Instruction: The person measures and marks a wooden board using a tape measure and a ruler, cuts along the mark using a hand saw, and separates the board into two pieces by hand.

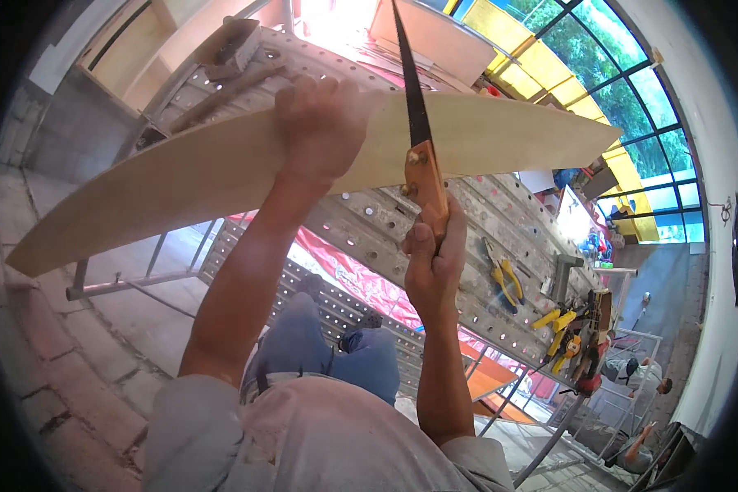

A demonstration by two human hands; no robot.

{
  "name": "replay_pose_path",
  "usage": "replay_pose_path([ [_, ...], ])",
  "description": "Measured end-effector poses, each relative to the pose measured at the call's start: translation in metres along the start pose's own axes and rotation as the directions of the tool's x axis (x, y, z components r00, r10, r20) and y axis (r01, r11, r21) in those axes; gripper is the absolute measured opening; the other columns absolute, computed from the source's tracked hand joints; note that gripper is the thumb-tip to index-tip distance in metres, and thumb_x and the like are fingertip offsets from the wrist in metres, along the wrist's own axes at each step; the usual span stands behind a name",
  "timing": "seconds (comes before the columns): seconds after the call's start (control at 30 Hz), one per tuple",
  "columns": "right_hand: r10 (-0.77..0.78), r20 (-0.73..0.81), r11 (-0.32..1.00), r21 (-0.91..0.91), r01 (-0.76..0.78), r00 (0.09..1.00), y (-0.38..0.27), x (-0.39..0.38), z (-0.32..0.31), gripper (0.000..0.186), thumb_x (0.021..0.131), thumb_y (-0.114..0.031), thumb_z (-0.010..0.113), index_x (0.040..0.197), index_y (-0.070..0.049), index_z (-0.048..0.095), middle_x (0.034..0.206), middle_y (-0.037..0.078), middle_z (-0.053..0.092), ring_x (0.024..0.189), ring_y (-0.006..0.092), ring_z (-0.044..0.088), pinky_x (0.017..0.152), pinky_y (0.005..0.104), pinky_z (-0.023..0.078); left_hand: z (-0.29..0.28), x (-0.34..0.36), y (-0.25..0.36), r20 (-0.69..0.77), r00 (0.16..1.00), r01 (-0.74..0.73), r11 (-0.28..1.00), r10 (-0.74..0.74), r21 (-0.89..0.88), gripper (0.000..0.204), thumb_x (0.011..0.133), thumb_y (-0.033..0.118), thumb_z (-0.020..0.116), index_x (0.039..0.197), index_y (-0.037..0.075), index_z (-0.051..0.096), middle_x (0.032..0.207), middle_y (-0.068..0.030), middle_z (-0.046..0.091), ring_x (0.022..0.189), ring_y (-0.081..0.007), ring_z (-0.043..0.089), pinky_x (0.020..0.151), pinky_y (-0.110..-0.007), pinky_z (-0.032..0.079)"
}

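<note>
A long pale wooden board (197, 176) lies across the perforated metal workbench, its left end jutting out past the bench. My left hand (321, 127) is closed over the board left of its middle, fingers curled at the far edge. In my right hand (436, 262) is a handsaw (425, 176) with a wooden handle and a narrow, dark, tapering blade. The blade points away from me and passes in front of the board right of my left hand; whether its teeth touch the wood I cannot tell.
On the metal workbench (492, 221) lie yellow-handled pliers (504, 275), several yellow tools (562, 332) at the right end, and a hammer (238, 90) at the far left. Metal scaffold rails (148, 283) stand below. Two people (644, 381) are in the background at lower right.
</note>
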State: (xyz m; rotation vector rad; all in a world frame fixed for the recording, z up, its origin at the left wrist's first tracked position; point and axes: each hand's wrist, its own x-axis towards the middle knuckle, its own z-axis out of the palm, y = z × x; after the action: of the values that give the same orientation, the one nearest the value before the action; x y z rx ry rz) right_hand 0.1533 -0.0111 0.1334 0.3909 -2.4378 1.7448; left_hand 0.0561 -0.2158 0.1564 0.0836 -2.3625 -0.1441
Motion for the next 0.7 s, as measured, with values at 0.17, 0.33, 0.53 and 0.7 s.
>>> replay_pose_path([
  [0.17,-0.095,0.033,0.981,-0.165,0.099,0.995,0.011,0.001,0.003,0.050,0.109,-0.023,0.051,0.147,0.006,0.039,0.084,0.004,0.056,0.070,0.0103,0.055,0.064,0.0274,0.049,0.006,-0.009,-0.049,-0.020,1.000,-0.003,1.000,0.003,-0.028,0.042,0.100,0.049,0.058,0.080,0.013,0.067,0.083,-0.0066,0.068,0.085,-0.0303,0.063,0.082,-0.048,0.042],
  [0.33,-0.076,0.022,0.983,-0.169,0.078,0.997,-0.015,-0.007,0.013,0.050,0.107,-0.023,0.052,0.147,0.004,0.041,0.087,0.007,0.058,0.071,0.0163,0.056,0.064,0.0331,0.049,-0.001,-0.015,-0.061,-0.063,0.997,-0.041,0.998,0.037,-0.058,0.041,0.100,0.048,0.059,0.080,0.013,0.067,0.083,-0.0072,0.067,0.088,-0.0303,0.063,0.083,-0.047,0.042],
  [0.53,-0.062,0.037,0.981,-0.183,0.068,0.997,-0.035,-0.005,0.034,0.046,0.103,-0.017,0.055,0.143,0.004,0.044,0.108,0.030,0.065,0.094,0.0455,0.066,0.081,0.0517,0.051,-0.013,-0.010,-0.041,0.131,0.981,0.147,0.989,-0.146,0.002,0.048,0.102,0.051,0.052,0.083,0.011,0.069,0.087,-0.0098,0.070,0.091,-0.0319,0.064,0.088,-0.053,0.039],
  [0.7,-0.081,-0.017,0.987,-0.141,0.078,0.997,-0.043,0.003,0.034,0.045,0.103,-0.014,0.056,0.143,0.002,0.045,0.104,0.030,0.065,0.089,0.0455,0.067,0.076,0.0508,0.050,-0.025,-0.013,-0.035,0.175,0.973,0.160,0.985,-0.148,-0.061,0.053,0.102,0.054,0.049,0.082,0.010,0.070,0.089,-0.0115,0.074,0.093,-0.0339,0.065,0.092,-0.055,0.039],
])
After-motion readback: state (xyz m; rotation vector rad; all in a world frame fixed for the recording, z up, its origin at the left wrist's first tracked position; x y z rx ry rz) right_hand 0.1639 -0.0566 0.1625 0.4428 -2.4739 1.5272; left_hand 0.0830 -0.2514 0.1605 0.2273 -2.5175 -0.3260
